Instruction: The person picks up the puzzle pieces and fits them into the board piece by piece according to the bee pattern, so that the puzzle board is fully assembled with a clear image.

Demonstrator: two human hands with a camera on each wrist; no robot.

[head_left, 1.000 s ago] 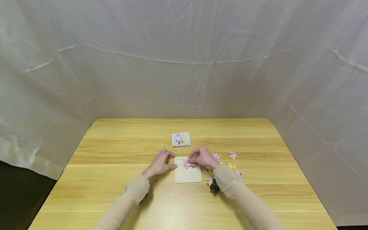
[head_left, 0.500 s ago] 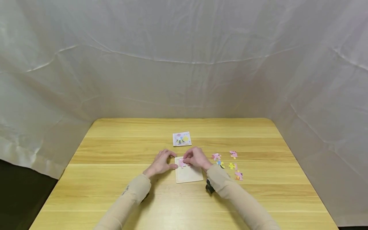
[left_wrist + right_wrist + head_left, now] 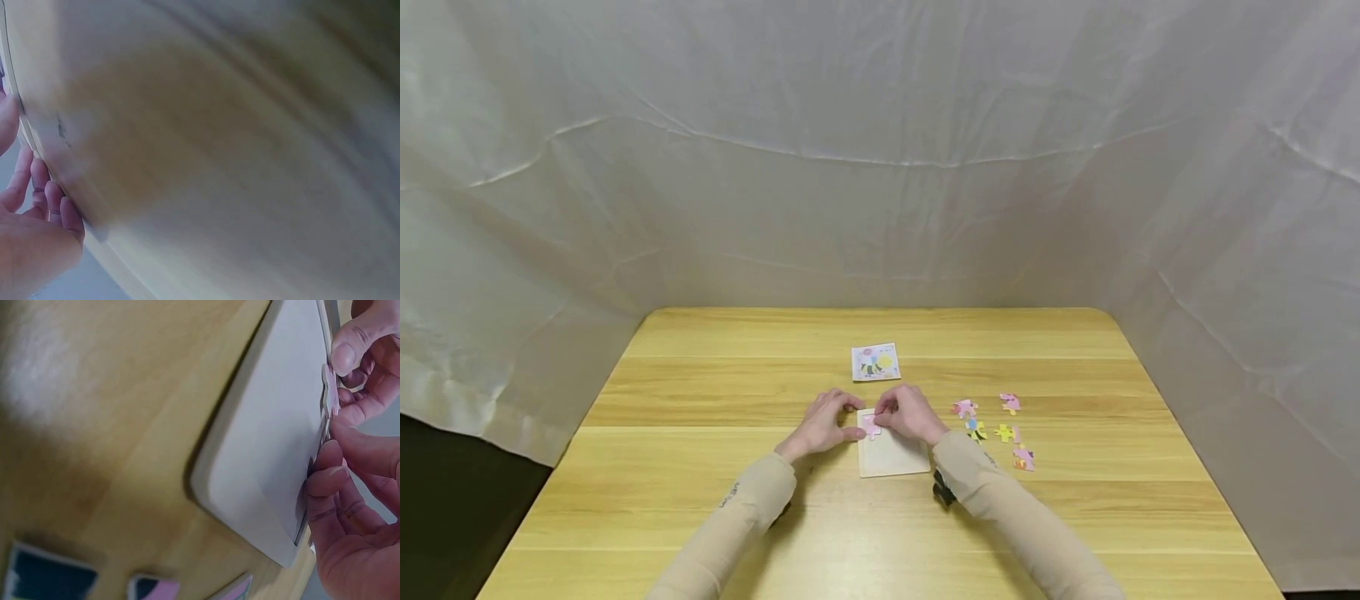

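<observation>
A person sits at a wooden table (image 3: 700, 500), both hands close together at its middle, nearer the front edge than the back. A pale, square puzzle tray (image 3: 895, 457) lies flat between them. The right hand (image 3: 910, 414) pinches a pink puzzle piece (image 3: 871, 426) between thumb and fingertips and holds it over the tray's far left corner, seemingly touching the tray. The left hand (image 3: 822, 425) rests against the tray's left edge, fingers curled lightly on the rim, thumb reaching toward the piece. So the piece sits between the two hands, gripped by the right one. Loose coloured pieces (image 3: 992, 429) lie scattered toward the table's right edge, well apart from the tray. A small picture card (image 3: 875, 362) lies just beyond the hands, toward the back edge.
</observation>
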